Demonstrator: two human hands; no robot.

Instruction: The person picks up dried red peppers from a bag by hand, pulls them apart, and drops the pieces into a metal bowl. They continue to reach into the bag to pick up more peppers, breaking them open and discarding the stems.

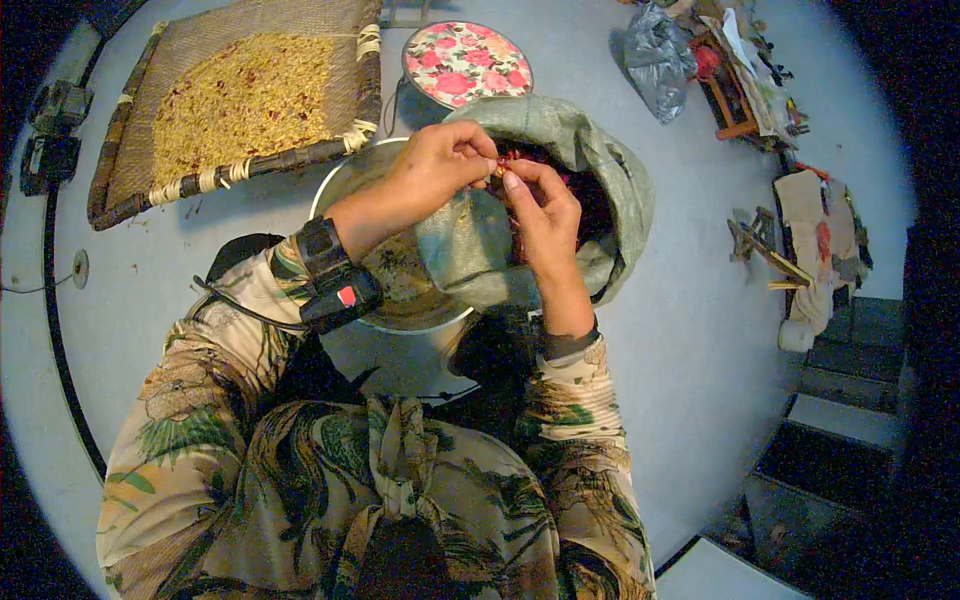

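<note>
Over an open green woven sack (pixel 625 190), my left hand (pixel 435 170) and my right hand (pixel 545 210) meet fingertip to fingertip. Both are closed in a pinch on a small reddish piece (pixel 499 170), too small to name for certain. Dark red and purplish material (pixel 590 205) fills the sack's mouth, partly hidden behind my right hand. Beneath my left wrist is a wide metal basin (pixel 400 270), with the sack resting over its right side.
A woven tray (pixel 125 150) holding yellow pieces with red bits lies at the upper left. A round flower-patterned stool (pixel 467 60) stands beyond the sack. At the upper right are a grey plastic bag (pixel 657 65) and clutter; dark steps (pixel 850 355) are at the right.
</note>
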